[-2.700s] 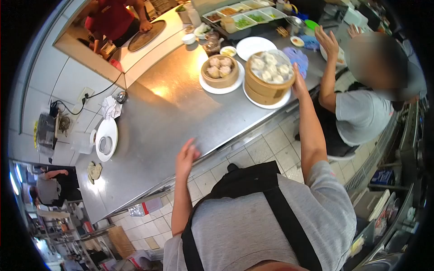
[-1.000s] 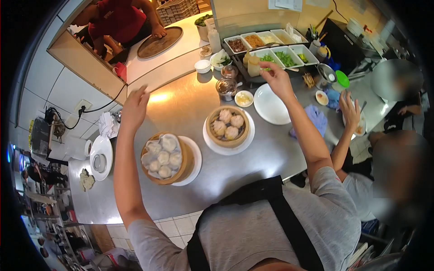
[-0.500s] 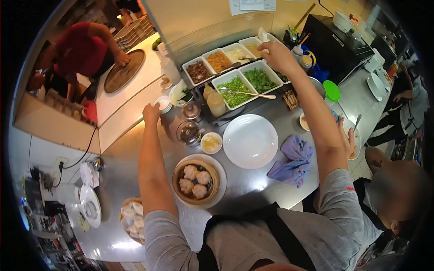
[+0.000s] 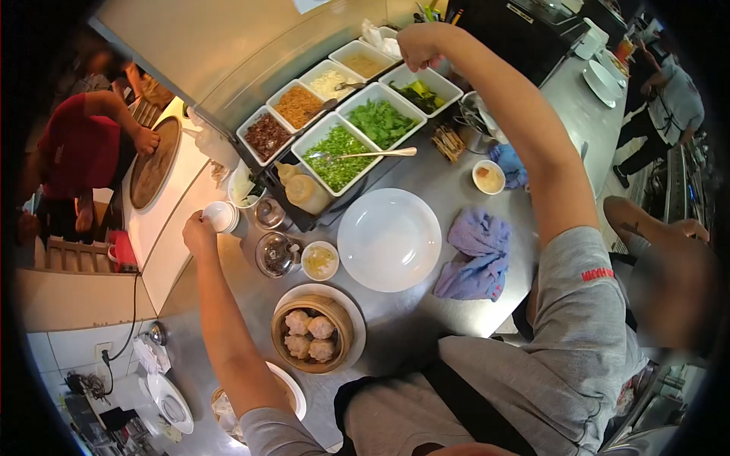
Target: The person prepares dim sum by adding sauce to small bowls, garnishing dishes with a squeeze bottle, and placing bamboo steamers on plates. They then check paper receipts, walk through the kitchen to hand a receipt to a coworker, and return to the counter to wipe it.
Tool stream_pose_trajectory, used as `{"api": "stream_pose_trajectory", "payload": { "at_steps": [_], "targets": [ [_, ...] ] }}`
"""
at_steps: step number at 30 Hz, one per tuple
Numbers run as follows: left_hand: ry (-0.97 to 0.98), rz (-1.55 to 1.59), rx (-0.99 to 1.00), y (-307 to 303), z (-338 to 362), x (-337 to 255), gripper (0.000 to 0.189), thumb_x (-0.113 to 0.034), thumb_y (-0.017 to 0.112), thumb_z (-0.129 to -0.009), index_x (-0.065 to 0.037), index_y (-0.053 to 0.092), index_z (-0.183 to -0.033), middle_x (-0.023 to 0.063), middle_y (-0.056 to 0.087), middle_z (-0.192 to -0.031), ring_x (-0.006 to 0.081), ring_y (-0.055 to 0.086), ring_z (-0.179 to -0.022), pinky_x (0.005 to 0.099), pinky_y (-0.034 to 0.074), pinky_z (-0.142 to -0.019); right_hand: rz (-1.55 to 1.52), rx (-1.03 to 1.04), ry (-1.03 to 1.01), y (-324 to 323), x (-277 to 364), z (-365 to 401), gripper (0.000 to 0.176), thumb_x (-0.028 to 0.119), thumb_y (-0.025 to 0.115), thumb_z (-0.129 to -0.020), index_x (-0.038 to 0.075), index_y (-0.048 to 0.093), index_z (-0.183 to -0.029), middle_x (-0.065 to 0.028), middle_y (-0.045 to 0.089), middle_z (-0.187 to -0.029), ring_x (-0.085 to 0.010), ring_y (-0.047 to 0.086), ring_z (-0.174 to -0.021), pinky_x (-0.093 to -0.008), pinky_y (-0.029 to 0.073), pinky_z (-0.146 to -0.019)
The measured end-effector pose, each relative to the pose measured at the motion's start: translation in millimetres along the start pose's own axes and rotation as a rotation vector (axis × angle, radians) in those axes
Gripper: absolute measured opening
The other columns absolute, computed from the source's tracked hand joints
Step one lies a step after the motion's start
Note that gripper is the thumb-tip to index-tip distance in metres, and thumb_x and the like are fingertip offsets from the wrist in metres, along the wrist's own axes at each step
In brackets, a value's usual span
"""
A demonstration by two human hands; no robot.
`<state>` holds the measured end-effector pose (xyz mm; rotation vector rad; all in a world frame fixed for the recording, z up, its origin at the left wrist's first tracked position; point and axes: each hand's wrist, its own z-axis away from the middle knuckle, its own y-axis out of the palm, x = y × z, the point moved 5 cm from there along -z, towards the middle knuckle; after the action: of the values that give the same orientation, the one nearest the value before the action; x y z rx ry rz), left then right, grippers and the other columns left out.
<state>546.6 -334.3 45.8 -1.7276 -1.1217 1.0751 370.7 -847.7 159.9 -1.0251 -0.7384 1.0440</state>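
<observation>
My left hand (image 4: 200,234) is at the left of the counter, its fingers closed on the rim of a small white bowl (image 4: 220,216) in a stack. My right hand (image 4: 420,47) is raised over the far right end of the ingredient tubs, its fingers curled; whatever they may hold is hidden. Below it is a tub of dark green leaves (image 4: 420,96), with a white crumpled bag (image 4: 374,34) beside it. Between my arms lie a large white plate (image 4: 389,240), a bamboo steamer (image 4: 346,319) with several dumplings, and a small cup of yellowish sauce (image 4: 320,261).
A purple cloth (image 4: 475,254) lies right of the plate. A spoon (image 4: 395,153) crosses the chopped-greens tub (image 4: 334,156). Glass jars (image 4: 277,254) and a squeeze bottle (image 4: 306,194) stand near my left arm. A co-worker (image 4: 669,281) is close at right; another person in red (image 4: 84,152) is beyond the pass.
The view has shifted, so the counter things appear further left. My right hand has curled more tightly above the tubs. My left hand stays at the small bowls. The co-worker's hand at right has withdrawn.
</observation>
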Motion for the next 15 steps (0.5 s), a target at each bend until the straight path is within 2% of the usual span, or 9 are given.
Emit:
{"api": "stream_pose_trajectory", "payload": {
  "at_steps": [2, 5, 8, 11, 12, 15],
  "targets": [
    [0.030, 0.025, -0.018, 7.7, -2.7, 9.3, 0.020, -0.011, 0.053, -0.080, -0.006, 0.065, -0.095, 0.0138, 0.065, -0.087, 0.0289, 0.065, -0.073, 0.0376, 0.052, -0.066, 0.009, 0.093, 0.046, 2.9, -10.9, 20.8, 0.014, 0.008, 0.063, -0.067, -0.001, 0.066, -0.077, -0.0085, 0.061, -0.063, -0.0206, 0.059, -0.050, -0.0346, 0.046, -0.042],
    [-0.263, 0.414, 0.144, -0.3, 7.1, 3.4, 0.023, -0.007, 0.050, -0.081, 0.001, 0.059, -0.102, 0.0157, 0.063, -0.083, 0.0251, 0.065, -0.071, 0.0324, 0.055, -0.057, 0.038, 0.214, 0.124, 14.3, -33.3, 49.1, 0.011, 0.009, 0.061, -0.068, -0.002, 0.062, -0.073, -0.0103, 0.061, -0.062, -0.0231, 0.060, -0.052, -0.0353, 0.047, -0.042],
    [-0.438, 0.788, 0.091, 2.6, 7.9, 10.4, 0.026, -0.003, 0.047, -0.082, 0.007, 0.051, -0.105, 0.0184, 0.060, -0.083, 0.0243, 0.065, -0.071, 0.0274, 0.055, -0.052, 0.001, 0.243, 0.116, 31.8, -39.7, 70.1, 0.011, 0.009, 0.061, -0.070, -0.001, 0.059, -0.073, -0.0110, 0.060, -0.060, -0.0240, 0.062, -0.055, -0.0366, 0.048, -0.043],
    [-0.512, 1.287, 0.060, 4.6, 8.6, 10.1, 0.027, -0.002, 0.047, -0.081, 0.009, 0.047, -0.106, 0.0212, 0.058, -0.087, 0.0275, 0.065, -0.071, 0.0291, 0.055, -0.054, -0.165, 0.075, 0.084, 58.3, -40.4, 79.0, 0.012, 0.009, 0.061, -0.070, 0.000, 0.059, -0.079, -0.0113, 0.060, -0.062, -0.0237, 0.062, -0.053, -0.0362, 0.049, -0.043],
    [-0.526, 1.434, 0.053, -2.0, 13.2, 1.5, 0.026, -0.001, 0.048, -0.080, 0.009, 0.047, -0.104, 0.0205, 0.058, -0.090, 0.0294, 0.064, -0.072, 0.0293, 0.055, -0.056, -0.119, 0.066, 0.055, 67.1, -39.5, 79.5, 0.012, 0.008, 0.060, -0.070, 0.000, 0.059, -0.079, -0.0113, 0.060, -0.061, -0.0235, 0.062, -0.052, -0.0356, 0.049, -0.043],
    [-0.544, 1.597, -0.005, -13.7, 21.9, -13.4, 0.028, -0.001, 0.051, -0.080, 0.004, 0.043, -0.106, 0.0174, 0.055, -0.092, 0.0289, 0.062, -0.076, 0.0304, 0.056, -0.063, 0.008, -0.005, -0.007, 74.0, -46.6, 76.2, 0.013, 0.006, 0.058, -0.069, 0.001, 0.059, -0.082, -0.0116, 0.059, -0.060, -0.0227, 0.061, -0.048, -0.0339, 0.049, -0.041]
  ]
}}
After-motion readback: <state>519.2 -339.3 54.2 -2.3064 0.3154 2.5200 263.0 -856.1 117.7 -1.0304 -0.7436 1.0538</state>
